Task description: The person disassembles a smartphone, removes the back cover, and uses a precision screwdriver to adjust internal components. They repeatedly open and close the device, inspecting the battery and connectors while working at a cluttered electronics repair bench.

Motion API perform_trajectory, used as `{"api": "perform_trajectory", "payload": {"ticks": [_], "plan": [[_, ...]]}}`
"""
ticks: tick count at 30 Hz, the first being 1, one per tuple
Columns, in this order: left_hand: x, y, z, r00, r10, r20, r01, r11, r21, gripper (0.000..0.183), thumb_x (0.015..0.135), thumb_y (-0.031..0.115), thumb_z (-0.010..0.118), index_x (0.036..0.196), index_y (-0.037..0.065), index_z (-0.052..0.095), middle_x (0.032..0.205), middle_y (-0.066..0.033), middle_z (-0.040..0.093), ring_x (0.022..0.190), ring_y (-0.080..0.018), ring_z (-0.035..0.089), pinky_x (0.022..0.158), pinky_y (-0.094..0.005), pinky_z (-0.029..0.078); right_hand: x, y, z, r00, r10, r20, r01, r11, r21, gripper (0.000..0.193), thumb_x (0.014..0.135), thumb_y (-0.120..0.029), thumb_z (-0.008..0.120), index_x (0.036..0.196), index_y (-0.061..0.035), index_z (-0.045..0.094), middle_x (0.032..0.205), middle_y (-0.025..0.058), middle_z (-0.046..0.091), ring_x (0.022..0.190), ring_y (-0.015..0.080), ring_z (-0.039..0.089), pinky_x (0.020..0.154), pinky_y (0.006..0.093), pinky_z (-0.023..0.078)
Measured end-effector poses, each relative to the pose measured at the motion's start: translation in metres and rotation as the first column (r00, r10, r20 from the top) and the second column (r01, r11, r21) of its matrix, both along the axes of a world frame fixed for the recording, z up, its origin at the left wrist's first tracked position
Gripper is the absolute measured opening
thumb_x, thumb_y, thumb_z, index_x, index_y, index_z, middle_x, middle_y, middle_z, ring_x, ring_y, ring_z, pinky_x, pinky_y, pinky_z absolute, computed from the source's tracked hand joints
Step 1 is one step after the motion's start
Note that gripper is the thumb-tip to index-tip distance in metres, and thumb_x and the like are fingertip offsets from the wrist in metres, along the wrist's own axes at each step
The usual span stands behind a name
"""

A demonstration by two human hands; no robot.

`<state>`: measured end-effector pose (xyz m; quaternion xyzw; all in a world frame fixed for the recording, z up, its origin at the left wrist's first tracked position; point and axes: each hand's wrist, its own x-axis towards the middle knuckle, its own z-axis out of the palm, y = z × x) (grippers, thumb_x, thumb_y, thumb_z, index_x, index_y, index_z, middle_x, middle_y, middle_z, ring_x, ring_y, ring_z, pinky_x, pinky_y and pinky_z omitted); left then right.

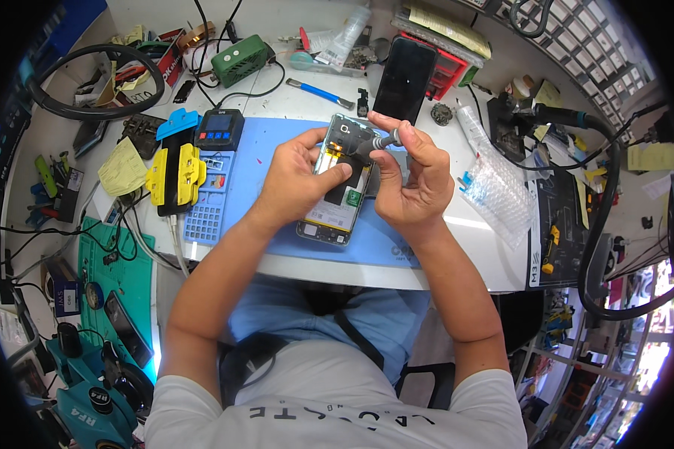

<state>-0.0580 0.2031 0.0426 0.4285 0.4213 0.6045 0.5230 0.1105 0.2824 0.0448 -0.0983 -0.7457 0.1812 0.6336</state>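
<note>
My left hand (296,179) grips an opened smartphone (328,217) from its left side, thumb laid across the inner parts. The phone's back is off, so a battery, a yellowish flex cable and a dark upper cover show. In my right hand (419,176) a small grey screwdriver (386,140) is pinched between thumb and fingers. Its shaft points left at the upper right part of the phone; the exact tip contact is too small to tell. Beneath both hands lies a blue work mat (258,150).
A yellow and blue clamp (176,172) holds a dark phone on the left, beside a small black device (219,130). Behind stand a black phone (406,78) and a blue-handled tool (320,93). Bubble wrap (494,194) lies right; a teal microscope (90,404) stands lower left.
</note>
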Motion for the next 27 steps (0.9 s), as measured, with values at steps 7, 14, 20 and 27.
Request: {"api": "perform_trajectory", "payload": {"ticks": [7,14,20,27], "plan": [[-0.001,-0.003,0.004,1.000,-0.015,0.006,0.015,1.000,-0.015,0.055,0.091,-0.006,0.074,0.141,-0.008,0.053,0.111,-0.0120,0.075,0.097,-0.0119,0.072,0.087,-0.0266,0.060,0.004,-0.003,-0.003,1.000,-0.008,0.012,0.008,1.000,-0.023,0.054,0.082,0.011,0.082,0.125,-0.0027,0.052,0.108,0.0189,0.070,0.101,0.0279,0.074,0.084,0.0324,0.061],[0.000,-0.002,0.000,1.000,-0.004,0.004,0.004,1.000,-0.001,0.054,0.091,-0.006,0.074,0.141,-0.008,0.053,0.110,-0.0116,0.075,0.096,-0.0106,0.072,0.086,-0.0258,0.060,0.000,-0.003,-0.006,0.999,0.032,-0.014,-0.032,0.999,-0.009,0.055,0.085,0.011,0.079,0.130,-0.0022,0.049,0.102,0.0162,0.070,0.099,0.0251,0.074,0.081,0.0305,0.060],[0.000,-0.002,0.001,1.000,-0.011,-0.026,0.010,1.000,-0.014,0.053,0.091,-0.005,0.074,0.140,-0.008,0.054,0.109,-0.0123,0.076,0.096,-0.0114,0.072,0.086,-0.0259,0.060,-0.004,-0.003,-0.012,0.993,0.122,0.000,-0.122,0.990,-0.067,0.059,0.091,0.013,0.072,0.138,-0.0018,0.040,0.108,0.0190,0.067,0.097,0.0252,0.074,0.083,0.0321,0.061],[-0.022,0.003,0.009,0.939,0.334,0.082,-0.333,0.942,-0.027,0.048,0.090,-0.003,0.074,0.134,-0.009,0.056,0.106,-0.0143,0.076,0.090,-0.0165,0.075,0.080,-0.0282,0.061,-0.003,-0.003,-0.002,0.987,0.107,-0.117,-0.138,0.942,-0.307,0.060,0.096,0.012,0.064,0.143,0.0000,0.028,0.115,0.0224,0.060,0.100,0.0222,0.069,0.087,0.0341,0.062]]}}
